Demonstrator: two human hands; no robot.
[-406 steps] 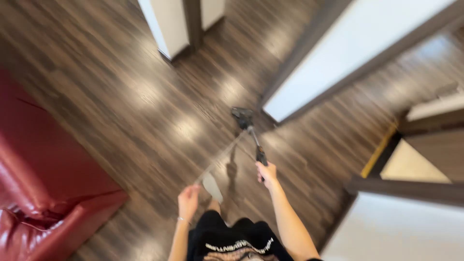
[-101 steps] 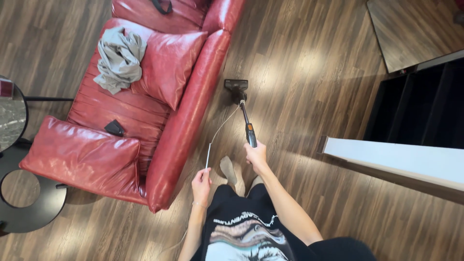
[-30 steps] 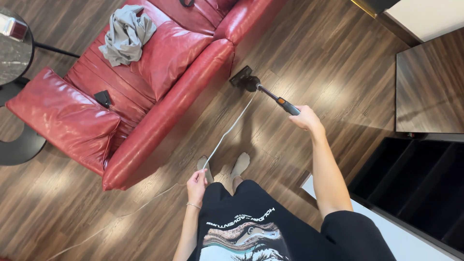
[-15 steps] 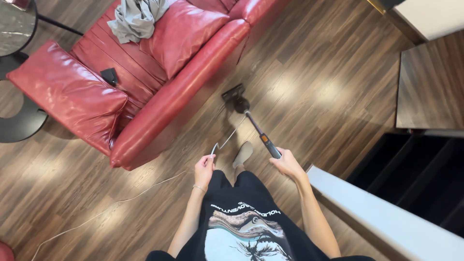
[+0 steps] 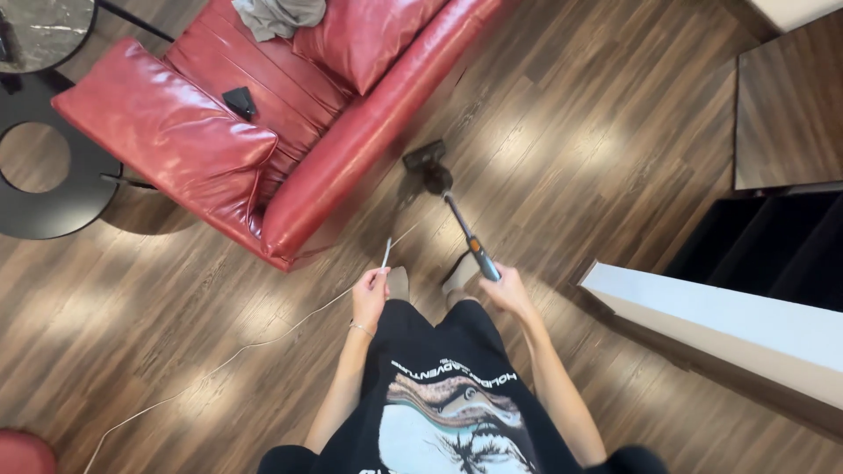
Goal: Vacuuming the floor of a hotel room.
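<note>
My right hand (image 5: pixel 507 290) grips the handle of a slim stick vacuum (image 5: pixel 463 230), whose wand runs forward to a black floor head (image 5: pixel 424 158) resting on the wood floor beside the red leather sofa (image 5: pixel 263 123). My left hand (image 5: pixel 370 297) pinches a thin white power cord (image 5: pixel 237 351); a short loop rises above the fingers and the rest trails off across the floor to the lower left. My two feet show between the hands.
A grey cloth (image 5: pixel 277 16) and a small black object (image 5: pixel 239 101) lie on the sofa. A round black side table (image 5: pixel 48 189) stands at left. A white partition (image 5: pixel 729 320) and dark stairs (image 5: pixel 773 250) are at right.
The vacuum head stays beside the sofa's front edge. My right hand has pulled back close to my body from a stretched-out reach. The view has shifted toward the sofa.
</note>
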